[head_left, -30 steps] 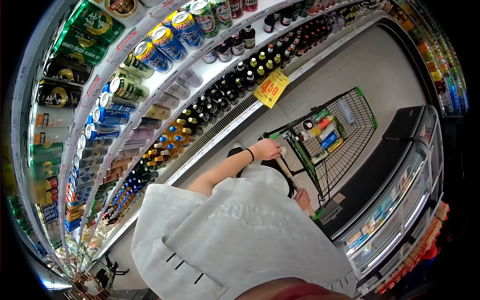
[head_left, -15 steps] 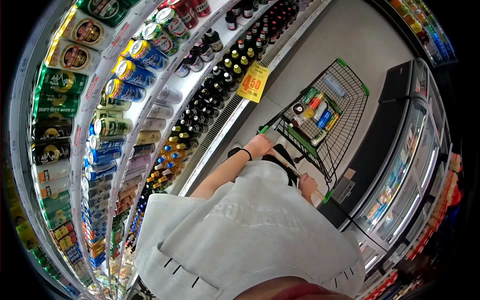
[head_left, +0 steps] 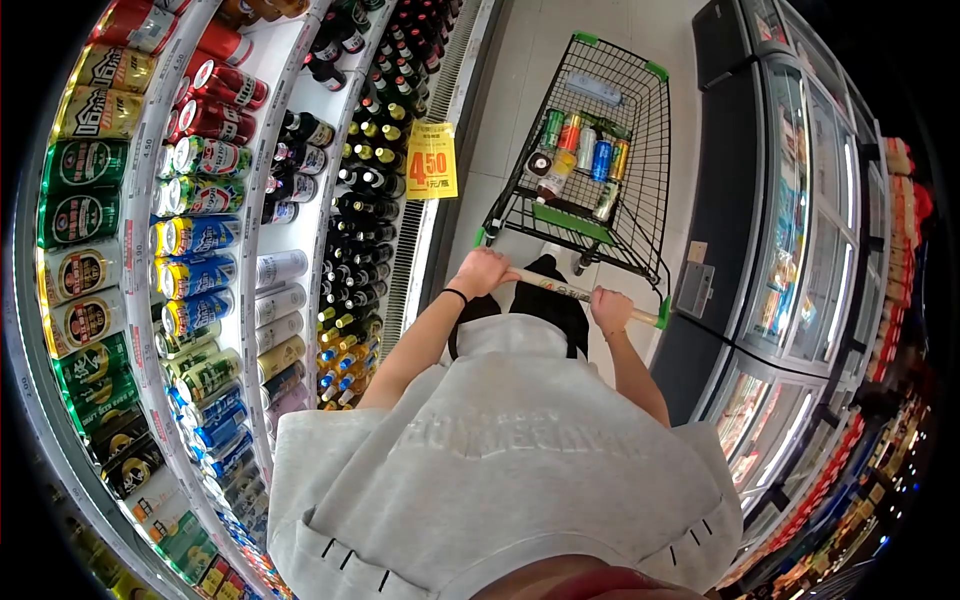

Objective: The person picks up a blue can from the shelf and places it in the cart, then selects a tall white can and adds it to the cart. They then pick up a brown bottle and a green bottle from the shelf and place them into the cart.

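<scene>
My left hand (head_left: 484, 272) is closed around the left end of the shopping cart handle (head_left: 552, 286), with a dark band on the wrist. Near the handle's right end, my right hand (head_left: 611, 310) is also wrapped round it. Ahead of both hands stands the black wire shopping cart (head_left: 572, 224), with green corners. Several drinks lie together in its basket, among them a green can (head_left: 552, 127), a blue can (head_left: 601, 160) and a gold can (head_left: 620, 158). A pale, long package (head_left: 595, 88) rests farther forward in the basket.
Shelves of beer cans (head_left: 200, 235) and dark bottles (head_left: 370, 210) line the left side. A yellow price sign (head_left: 432, 160) reading 4.50 sticks out from the shelf edge. Glass-door freezers (head_left: 715, 200) run along the right, close to the cart. Tiled floor (head_left: 515, 110) shows between.
My view has turned, so the cart and aisle now run more nearly straight up the picture. The shelves and price sign have shifted left. Both hands stay on the handle.
</scene>
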The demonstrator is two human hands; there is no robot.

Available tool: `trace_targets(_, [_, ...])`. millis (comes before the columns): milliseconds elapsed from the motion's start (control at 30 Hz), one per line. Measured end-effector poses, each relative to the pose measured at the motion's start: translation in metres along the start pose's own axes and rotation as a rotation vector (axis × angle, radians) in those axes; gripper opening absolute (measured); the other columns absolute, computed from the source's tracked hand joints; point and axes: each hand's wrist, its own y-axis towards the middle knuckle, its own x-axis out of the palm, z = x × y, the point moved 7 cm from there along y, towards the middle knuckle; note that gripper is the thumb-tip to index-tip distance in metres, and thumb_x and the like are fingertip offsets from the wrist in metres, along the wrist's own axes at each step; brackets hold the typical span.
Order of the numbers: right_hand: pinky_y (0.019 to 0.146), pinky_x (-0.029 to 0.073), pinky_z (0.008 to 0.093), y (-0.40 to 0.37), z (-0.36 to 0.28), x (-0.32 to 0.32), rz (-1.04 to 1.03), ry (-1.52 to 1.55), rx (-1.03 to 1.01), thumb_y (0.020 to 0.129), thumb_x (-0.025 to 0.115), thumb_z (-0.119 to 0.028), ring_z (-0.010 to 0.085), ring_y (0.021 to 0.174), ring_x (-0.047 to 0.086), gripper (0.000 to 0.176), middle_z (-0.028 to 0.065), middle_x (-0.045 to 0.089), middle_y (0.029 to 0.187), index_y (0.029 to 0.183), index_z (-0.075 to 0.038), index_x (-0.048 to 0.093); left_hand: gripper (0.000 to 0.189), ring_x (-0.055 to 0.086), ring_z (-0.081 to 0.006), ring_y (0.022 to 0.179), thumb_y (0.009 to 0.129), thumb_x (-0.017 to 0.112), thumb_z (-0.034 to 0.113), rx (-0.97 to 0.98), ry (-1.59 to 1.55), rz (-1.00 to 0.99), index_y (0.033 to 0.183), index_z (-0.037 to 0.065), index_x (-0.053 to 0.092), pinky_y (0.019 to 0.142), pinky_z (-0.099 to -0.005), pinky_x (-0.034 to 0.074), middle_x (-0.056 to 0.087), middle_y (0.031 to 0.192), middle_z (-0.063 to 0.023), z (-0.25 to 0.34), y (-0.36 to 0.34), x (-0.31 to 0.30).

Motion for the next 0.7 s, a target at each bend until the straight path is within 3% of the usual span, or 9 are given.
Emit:
trace_targets(200, [0.058, 0.053, 0.0503, 0.034, 0.015, -0.007, 0.007, -0.014, -0.021, 0.097, 0.048, -0.032, 0.0386, 0.054, 0.066, 0.048, 0.0175, 0.068, 0.062, 0.062, -0.007, 0.071, 0.055, 0.070, -0.0330, 0.090, 0.100, 0.050, 0.059, -0.018, 0.015, -0.022, 0.090, 0.009, 0.069, 0.089, -0.0437, 0.051, 0.072, 0.085, -0.0092, -0.004, 0.031, -0.015])
trace_targets(300, [0.058, 0.054, 0.0500, 0.057, 0.023, -0.010, 0.011, -0.032, -0.024, 0.097, 0.049, -0.032, 0.0381, 0.055, 0.067, 0.048, 0.0170, 0.068, 0.062, 0.062, -0.007, 0.071, 0.055, 0.071, -0.0333, 0.089, 0.095, 0.057, 0.063, -0.018, -0.012, -0.063, 0.089, 0.009, 0.069, 0.085, -0.0444, 0.052, 0.072, 0.084, -0.0094, -0.005, 0.054, -0.030])
trace_targets(367, [0.056, 0.054, 0.0486, 0.071, 0.028, -0.013, 0.032, -0.049, -0.046, 0.096, 0.050, -0.032, 0.0367, 0.052, 0.067, 0.048, 0.0166, 0.068, 0.060, 0.060, -0.007, 0.071, 0.051, 0.072, -0.0327, 0.092, 0.087, 0.070, 0.060, -0.046, -0.003, -0.258, 0.093, 0.009, 0.073, 0.083, -0.0444, 0.056, 0.075, 0.091, -0.0102, -0.006, 0.073, -0.028])
trace_targets(400, [0.056, 0.054, 0.0486, 0.078, 0.030, -0.013, 0.037, -0.046, -0.052, 0.096, 0.050, -0.032, 0.0367, 0.052, 0.067, 0.048, 0.0166, 0.068, 0.060, 0.060, -0.007, 0.071, 0.051, 0.072, -0.0327, 0.092, 0.087, 0.070, 0.060, -0.051, 0.001, -0.253, 0.093, 0.009, 0.073, 0.083, -0.0444, 0.056, 0.075, 0.091, -0.0102, -0.004, 0.085, -0.033])
trace_targets(467, [0.056, 0.054, 0.0485, 0.091, 0.036, -0.015, 0.048, -0.039, -0.052, 0.096, 0.050, -0.032, 0.0368, 0.052, 0.067, 0.048, 0.0169, 0.068, 0.060, 0.061, -0.007, 0.071, 0.040, 0.074, -0.0351, 0.088, 0.083, 0.074, 0.047, -0.196, -0.003, -0.297, 0.092, 0.008, 0.077, 0.078, -0.0460, 0.059, 0.076, 0.091, -0.0135, -0.006, 0.107, -0.041])
trace_targets(500, [0.056, 0.055, 0.0485, 0.098, 0.039, -0.016, 0.048, -0.034, -0.056, 0.096, 0.050, -0.032, 0.0369, 0.052, 0.067, 0.049, 0.0172, 0.068, 0.060, 0.061, -0.007, 0.072, 0.040, 0.074, -0.0351, 0.088, 0.083, 0.074, 0.047, -0.204, -0.002, -0.281, 0.092, 0.008, 0.077, 0.078, -0.0460, 0.059, 0.076, 0.091, -0.0135, -0.009, 0.117, -0.038])
trace_targets(567, [0.056, 0.055, 0.0484, 0.115, 0.043, -0.022, 0.054, -0.023, -0.063, 0.096, 0.050, -0.032, 0.0373, 0.051, 0.066, 0.048, 0.0177, 0.067, 0.059, 0.061, -0.007, 0.072, 0.026, 0.075, -0.0358, 0.091, 0.079, 0.071, 0.029, -0.200, 0.016, -0.310, 0.091, 0.008, 0.079, 0.080, -0.0456, 0.061, 0.077, 0.095, -0.0161, -0.017, 0.138, -0.025])
trace_targets(700, [0.056, 0.055, 0.0481, 0.143, 0.051, -0.032, 0.068, -0.008, -0.076, 0.096, 0.050, -0.032, 0.0372, 0.050, 0.066, 0.048, 0.0170, 0.066, 0.058, 0.061, -0.007, 0.072, 0.024, 0.075, -0.0358, 0.092, 0.077, 0.069, 0.024, -0.267, -0.011, -0.317, 0.091, 0.008, 0.079, 0.080, -0.0463, 0.061, 0.077, 0.095, -0.0169, -0.017, 0.161, -0.047])
